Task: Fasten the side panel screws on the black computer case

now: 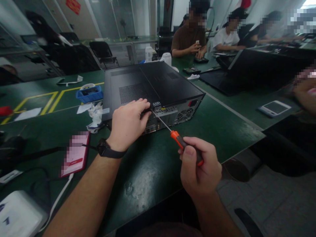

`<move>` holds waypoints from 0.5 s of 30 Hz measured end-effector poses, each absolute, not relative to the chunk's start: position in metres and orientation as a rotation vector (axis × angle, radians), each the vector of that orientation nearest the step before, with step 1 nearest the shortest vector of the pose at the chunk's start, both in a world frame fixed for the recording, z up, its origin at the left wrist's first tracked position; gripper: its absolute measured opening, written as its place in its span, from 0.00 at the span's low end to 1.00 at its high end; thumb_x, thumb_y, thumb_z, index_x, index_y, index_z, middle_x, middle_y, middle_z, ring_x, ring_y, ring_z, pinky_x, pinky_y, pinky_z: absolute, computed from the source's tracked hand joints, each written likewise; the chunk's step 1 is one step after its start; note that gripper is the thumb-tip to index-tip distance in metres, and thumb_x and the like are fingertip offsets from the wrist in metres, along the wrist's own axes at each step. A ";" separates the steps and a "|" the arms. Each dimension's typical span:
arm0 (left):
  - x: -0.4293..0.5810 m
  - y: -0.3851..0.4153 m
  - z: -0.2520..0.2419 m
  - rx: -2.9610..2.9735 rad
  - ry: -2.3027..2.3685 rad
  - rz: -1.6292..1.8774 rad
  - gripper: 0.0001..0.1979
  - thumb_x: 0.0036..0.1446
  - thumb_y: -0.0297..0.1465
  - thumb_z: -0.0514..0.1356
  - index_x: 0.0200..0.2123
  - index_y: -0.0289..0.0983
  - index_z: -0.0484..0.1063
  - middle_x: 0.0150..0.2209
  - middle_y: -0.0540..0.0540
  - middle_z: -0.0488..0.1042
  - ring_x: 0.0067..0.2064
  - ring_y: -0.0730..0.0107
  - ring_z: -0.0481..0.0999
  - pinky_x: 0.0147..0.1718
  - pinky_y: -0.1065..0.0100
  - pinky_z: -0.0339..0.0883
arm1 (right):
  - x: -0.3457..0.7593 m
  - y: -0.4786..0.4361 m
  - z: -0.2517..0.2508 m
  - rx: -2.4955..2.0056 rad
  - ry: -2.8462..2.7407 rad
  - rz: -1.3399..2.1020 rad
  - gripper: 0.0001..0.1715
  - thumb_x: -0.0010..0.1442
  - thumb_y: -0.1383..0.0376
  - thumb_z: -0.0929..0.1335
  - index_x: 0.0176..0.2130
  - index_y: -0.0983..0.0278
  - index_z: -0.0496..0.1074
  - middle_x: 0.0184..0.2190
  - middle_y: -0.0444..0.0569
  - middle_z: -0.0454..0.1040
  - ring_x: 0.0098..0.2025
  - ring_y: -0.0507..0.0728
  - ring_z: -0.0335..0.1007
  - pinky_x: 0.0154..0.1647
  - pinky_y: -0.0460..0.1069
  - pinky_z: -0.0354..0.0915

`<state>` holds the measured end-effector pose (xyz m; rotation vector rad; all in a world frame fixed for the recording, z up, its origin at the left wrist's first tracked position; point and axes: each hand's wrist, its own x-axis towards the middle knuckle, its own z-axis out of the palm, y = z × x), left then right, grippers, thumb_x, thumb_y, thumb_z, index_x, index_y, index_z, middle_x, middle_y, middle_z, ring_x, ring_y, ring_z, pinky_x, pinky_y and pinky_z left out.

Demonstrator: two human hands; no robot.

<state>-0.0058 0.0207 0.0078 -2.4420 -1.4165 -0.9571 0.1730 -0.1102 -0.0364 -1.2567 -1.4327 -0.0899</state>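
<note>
A black desktop computer case (128, 77) lies flat on the green table, its rear panel turned towards me. My right hand (199, 164) is wrapped round the orange and dark grey handle of a screwdriver (178, 137). The screwdriver's thin shaft points up and left to the case's rear edge; whether its tip touches a screw I cannot tell. At that same edge my left hand (129, 118), with a black wristwatch above it, has thumb and fingers closed around something dark beside the tip, too hidden to name.
Left of the case are a blue bin (89, 94), a crumpled glove (95, 115) and a phone (76, 153) on a white cable. A white box (21, 214) is at the lower left. Another phone (275, 108) lies at right; people sit at the far side.
</note>
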 end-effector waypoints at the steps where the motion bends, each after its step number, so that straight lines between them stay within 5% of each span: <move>1: -0.006 0.021 0.008 -2.444 -1.416 -0.957 0.11 0.63 0.29 0.63 0.48 0.39 0.81 0.56 0.44 0.81 0.58 0.57 0.80 0.61 0.55 0.72 | 0.173 -0.110 -0.036 -1.258 -1.424 -0.071 0.13 0.67 0.65 0.68 0.52 0.60 0.71 0.34 0.44 0.78 0.26 0.51 0.75 0.27 0.47 0.71; 7: -0.006 0.021 0.008 -2.456 -1.442 -0.938 0.12 0.63 0.29 0.62 0.49 0.41 0.80 0.57 0.45 0.80 0.60 0.58 0.79 0.62 0.55 0.71 | 0.172 -0.107 -0.035 -1.200 -1.435 -0.161 0.15 0.62 0.68 0.69 0.50 0.62 0.71 0.38 0.47 0.79 0.33 0.53 0.79 0.32 0.49 0.75; 15: -0.006 0.021 0.007 -2.456 -1.425 -0.940 0.13 0.63 0.29 0.63 0.49 0.39 0.80 0.57 0.44 0.81 0.59 0.57 0.80 0.62 0.55 0.72 | 0.173 -0.108 -0.039 -1.211 -1.416 -0.045 0.18 0.64 0.64 0.69 0.54 0.63 0.70 0.37 0.46 0.78 0.28 0.50 0.75 0.27 0.47 0.72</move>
